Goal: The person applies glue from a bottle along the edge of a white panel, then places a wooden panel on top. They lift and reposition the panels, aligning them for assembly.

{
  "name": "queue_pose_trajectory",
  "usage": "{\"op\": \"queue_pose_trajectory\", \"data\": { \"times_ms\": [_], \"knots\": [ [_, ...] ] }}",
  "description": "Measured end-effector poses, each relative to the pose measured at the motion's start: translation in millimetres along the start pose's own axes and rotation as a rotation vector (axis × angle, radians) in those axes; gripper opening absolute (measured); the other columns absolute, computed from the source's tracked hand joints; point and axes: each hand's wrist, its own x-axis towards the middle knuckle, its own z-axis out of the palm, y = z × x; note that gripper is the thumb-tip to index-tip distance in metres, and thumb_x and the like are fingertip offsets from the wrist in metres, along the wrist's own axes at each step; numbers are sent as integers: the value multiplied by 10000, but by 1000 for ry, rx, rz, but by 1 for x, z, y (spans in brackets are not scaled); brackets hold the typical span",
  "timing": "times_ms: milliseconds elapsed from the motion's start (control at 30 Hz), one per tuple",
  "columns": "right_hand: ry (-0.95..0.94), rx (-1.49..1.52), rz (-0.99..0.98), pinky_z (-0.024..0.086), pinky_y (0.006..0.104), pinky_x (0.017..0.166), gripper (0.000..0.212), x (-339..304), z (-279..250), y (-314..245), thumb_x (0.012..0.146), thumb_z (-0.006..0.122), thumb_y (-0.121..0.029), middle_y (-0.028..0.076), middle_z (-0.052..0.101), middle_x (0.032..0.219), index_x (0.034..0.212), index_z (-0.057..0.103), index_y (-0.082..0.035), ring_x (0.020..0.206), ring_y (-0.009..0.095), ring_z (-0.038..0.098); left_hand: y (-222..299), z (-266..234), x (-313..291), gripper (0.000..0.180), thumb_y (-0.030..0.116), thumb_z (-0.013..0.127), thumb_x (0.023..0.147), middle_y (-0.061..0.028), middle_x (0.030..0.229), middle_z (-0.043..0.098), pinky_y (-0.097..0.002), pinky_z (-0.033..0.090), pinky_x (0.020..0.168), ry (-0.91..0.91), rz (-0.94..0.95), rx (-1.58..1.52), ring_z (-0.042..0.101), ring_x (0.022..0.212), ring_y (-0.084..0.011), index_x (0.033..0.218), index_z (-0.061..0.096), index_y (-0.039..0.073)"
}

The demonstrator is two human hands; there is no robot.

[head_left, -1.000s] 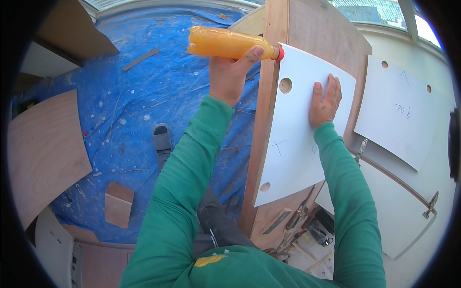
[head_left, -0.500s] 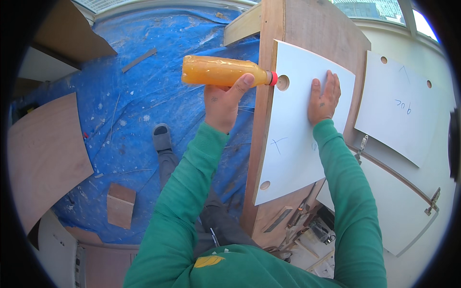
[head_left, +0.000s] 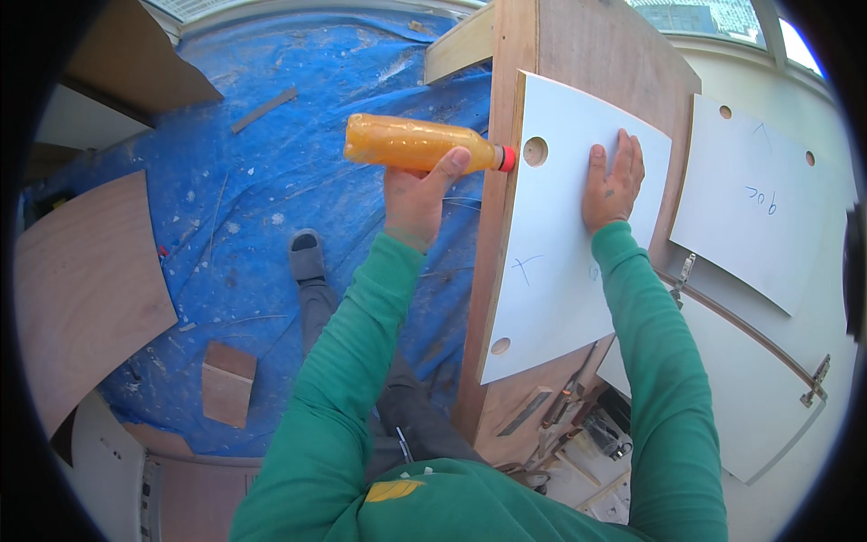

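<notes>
My left hand (head_left: pixel 416 194) is wrapped round a clear plastic bottle (head_left: pixel 411 142) of orange-yellow glue-like contents, held sideways. Its red cap end (head_left: pixel 508 158) points right, at the left edge of a white panel (head_left: pixel 569 244). Flat on that panel lies my right hand (head_left: pixel 613 183), fingers stretched out. Round holes are bored near the panel's left edge; the upper hole (head_left: pixel 536 152) is just right of the cap, the lower hole (head_left: pixel 500 346) near the bottom corner. Blue pen marks show on the white face. Beneath the panel is a wooden workbench (head_left: pixel 578 45).
At right a second white panel (head_left: pixel 736 208) with two holes leans by a white door with metal hinges (head_left: pixel 682 275). Tools (head_left: pixel 564 402) lie on the bench's near end. A blue tarp (head_left: pixel 262 190) covers the floor, with a wood block (head_left: pixel 228 384) and a plywood sheet (head_left: pixel 95 289) at left.
The bottle's cap has drawn back a little to the left and down from the upper hole, and the bottle tilts slightly more. My right hand stays on the panel.
</notes>
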Motion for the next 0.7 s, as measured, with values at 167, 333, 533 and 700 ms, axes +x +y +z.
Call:
{"op": "queue_pose_trajectory", "data": {
  "times_ms": [167, 333, 533, 700],
  "knots": [
    [-10, 17, 19, 214, 513, 1244, 697, -1, 0, 0, 1052, 461, -521, 229, 326, 1616, 1558, 387, -48, 1509, 397, 272, 12, -3, -21, 400, 124, 779, 934, -110, 1190, 669, -394, 585, 980, 17, -42, -33, 683, 1104, -220, 1251, 571, -2],
    [-8, 24, 12, 210, 509, 1247, 703, 0, -1, 0, 1053, 452, -531, 224, 324, 1618, 1558, 387, -47, 1509, 396, 272, 24, 9, 32, 390, 215, 732, 980, -135, 1227, 664, -427, 586, 1012, -39, 43, -190, 672, 1166, -273, 1274, 547, 38],
    [-12, 14, 27, 211, 507, 1247, 699, 0, -1, -3, 1054, 452, -528, 222, 326, 1617, 1560, 384, -52, 1508, 396, 275, 21, 29, 85, 425, 282, 751, 967, -135, 1208, 660, -430, 596, 983, -17, -6, -293, 686, 1117, -274, 1262, 556, 47],
    [-21, 27, 37, 207, 504, 1250, 696, 0, -3, -3, 1053, 454, -529, 221, 325, 1616, 1560, 384, -56, 1512, 392, 268, 14, 35, 87, 436, 272, 757, 961, -138, 1200, 660, -435, 597, 978, -5, -21, -284, 685, 1116, -277, 1265, 550, 38]
  ]
}}
